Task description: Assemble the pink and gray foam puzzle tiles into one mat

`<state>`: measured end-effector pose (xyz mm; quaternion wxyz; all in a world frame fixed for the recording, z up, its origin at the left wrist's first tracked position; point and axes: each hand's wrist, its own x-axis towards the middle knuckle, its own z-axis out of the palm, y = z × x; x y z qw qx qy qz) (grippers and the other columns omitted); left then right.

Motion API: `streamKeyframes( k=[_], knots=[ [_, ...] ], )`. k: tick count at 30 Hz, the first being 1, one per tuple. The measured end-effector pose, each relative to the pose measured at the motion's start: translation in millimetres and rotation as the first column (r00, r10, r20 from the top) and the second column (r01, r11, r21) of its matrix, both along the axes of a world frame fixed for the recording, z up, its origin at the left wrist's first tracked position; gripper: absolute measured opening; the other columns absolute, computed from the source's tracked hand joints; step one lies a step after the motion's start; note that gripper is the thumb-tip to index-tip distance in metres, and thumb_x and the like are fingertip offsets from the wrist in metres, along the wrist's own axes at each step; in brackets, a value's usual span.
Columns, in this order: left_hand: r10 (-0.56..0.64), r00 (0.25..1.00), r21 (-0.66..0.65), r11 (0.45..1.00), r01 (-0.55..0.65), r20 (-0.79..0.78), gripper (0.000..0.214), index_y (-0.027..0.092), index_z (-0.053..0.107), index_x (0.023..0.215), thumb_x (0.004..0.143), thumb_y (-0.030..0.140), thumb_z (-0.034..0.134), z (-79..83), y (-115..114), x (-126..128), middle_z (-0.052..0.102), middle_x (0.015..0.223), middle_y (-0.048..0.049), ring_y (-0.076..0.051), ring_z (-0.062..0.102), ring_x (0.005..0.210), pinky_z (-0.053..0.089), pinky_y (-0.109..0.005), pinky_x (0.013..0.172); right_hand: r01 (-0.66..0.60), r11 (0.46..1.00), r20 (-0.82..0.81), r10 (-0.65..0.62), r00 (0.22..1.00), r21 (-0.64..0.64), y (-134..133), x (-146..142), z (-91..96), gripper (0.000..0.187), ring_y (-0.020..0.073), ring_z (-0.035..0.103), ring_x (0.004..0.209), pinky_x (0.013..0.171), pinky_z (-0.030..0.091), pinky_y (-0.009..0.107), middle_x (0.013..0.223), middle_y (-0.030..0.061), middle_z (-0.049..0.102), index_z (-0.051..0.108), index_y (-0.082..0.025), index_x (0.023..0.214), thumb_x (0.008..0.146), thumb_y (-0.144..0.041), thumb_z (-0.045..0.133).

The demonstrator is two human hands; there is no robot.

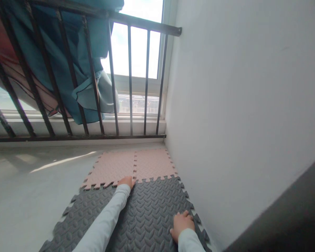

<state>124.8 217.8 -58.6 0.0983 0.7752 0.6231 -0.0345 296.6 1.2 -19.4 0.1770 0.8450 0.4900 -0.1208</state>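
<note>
My left hand (pixel 126 181) reaches forward to the seam where a pink foam floor tile (pixel 112 164) meets the dark grey foam mat (pixel 154 206). Its fingers are bent down at the pink tile's near corner and look closed on that edge; the fingertips are partly hidden. Small gaps show along the toothed joint left of this hand. Nearer to me, my right hand (pixel 183 224) rests on the grey mat by its right edge, fingers loosely bent and thumb apart, holding nothing visible. A second pink tile (pixel 154 163) lies to the right of the first.
A white wall (pixel 238 105) runs close along the mat's right side. Ahead stands a black metal railing (pixel 131 80) before a bright window, with blue and reddish cloth (pixel 94 45) hanging on it. Pale bare floor (pixel 28 196) lies to the left, with a streak of sunlight.
</note>
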Motion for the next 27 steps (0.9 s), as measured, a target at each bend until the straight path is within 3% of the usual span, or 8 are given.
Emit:
streamKeyframes(
  k=[5, 9, 13, 16, 19, 27],
  knots=[
    [-0.109, 0.993, 0.05, 0.993, 0.111, -0.041, 0.037, 0.019, 0.063, 0.096, 0.082, 0.036, 0.033, -4.5, -5.9, -12.1, 0.061, 0.106, -0.0123, -0.023, 0.058, 0.096, 0.044, -0.035, 0.08, -0.016, 1.0, 0.007, 0.016, 1.0, -0.012, -0.9, -0.1, 1.3, 0.054, 0.0354, 0.05, 0.108, 0.081, 0.043, 0.046, 0.125, 0.0268, 0.043, 0.054, -0.013, 0.116, 0.068, -0.036, 0.061],
    [-0.124, 0.99, 0.097, 0.987, 0.129, -0.06, 0.036, 0.023, 0.061, 0.1, 0.082, 0.031, 0.031, -13.5, -6.6, -20.4, 0.06, 0.105, -0.0109, -0.022, 0.057, 0.095, 0.044, -0.036, 0.078, -0.004, 1.0, 0.0, 0.004, 1.0, -0.013, -0.7, 0.8, -0.1, 0.055, 0.035, 0.049, 0.108, 0.082, 0.043, 0.043, 0.125, 0.0277, 0.044, 0.054, -0.012, 0.117, 0.068, -0.036, 0.06],
    [-0.148, 0.989, 0.233, 0.962, 0.145, -0.004, 0.038, 0.023, 0.055, 0.111, 0.08, 0.029, 0.034, -26.7, -7.0, -18.6, 0.054, 0.119, -0.0108, -0.022, 0.046, 0.112, 0.04, -0.035, 0.089, -0.003, 1.0, -0.006, 0.003, 1.0, -0.005, -0.1, 0.7, 0.3, 0.055, 0.0353, 0.049, 0.109, 0.082, 0.043, 0.044, 0.125, 0.0278, 0.042, 0.054, -0.012, 0.117, 0.068, -0.036, 0.061],
    [-0.181, 0.983, 0.167, 0.97, 0.175, 0.023, 0.05, 0.023, 0.039, 0.128, 0.081, 0.035, 0.031, -36.4, -9.0, -12.5, 0.033, 0.14, -0.0072, -0.021, 0.027, 0.128, 0.024, -0.041, 0.104, 0.005, 1.0, -0.019, -0.005, 1.0, -0.001, -0.3, 0.0, 1.3, 0.054, 0.0358, 0.048, 0.109, 0.081, 0.043, 0.046, 0.126, 0.0276, 0.042, 0.055, -0.012, 0.115, 0.067, -0.035, 0.062],
    [-0.165, 0.986, 0.049, 0.985, 0.164, 0.001, 0.058, 0.022, 0.027, 0.135, 0.08, 0.042, 0.025, -40.0, -10.6, -6.5, 0.018, 0.145, -0.0032, -0.021, 0.016, 0.133, 0.015, -0.046, 0.107, 0.006, 1.0, -0.014, -0.006, 1.0, -0.001, -0.3, -0.3, 0.8, 0.053, 0.0362, 0.049, 0.108, 0.08, 0.043, 0.047, 0.125, 0.0271, 0.043, 0.056, -0.012, 0.114, 0.066, -0.034, 0.062],
    [-0.13, 0.991, 0.034, 0.991, 0.13, 0.022, 0.055, 0.025, 0.04, 0.127, 0.08, 0.049, 0.026, -23.4, -8.8, 1.5, 0.032, 0.141, -0.0044, -0.022, 0.027, 0.129, 0.017, -0.05, 0.105, -0.023, 1.0, -0.01, 0.023, 1.0, -0.006, 2.2, 2.8, -5.1, 0.054, 0.0366, 0.05, 0.107, 0.079, 0.043, 0.048, 0.121, 0.0279, 0.047, 0.057, -0.011, 0.113, 0.064, -0.034, 0.062]
  ],
)
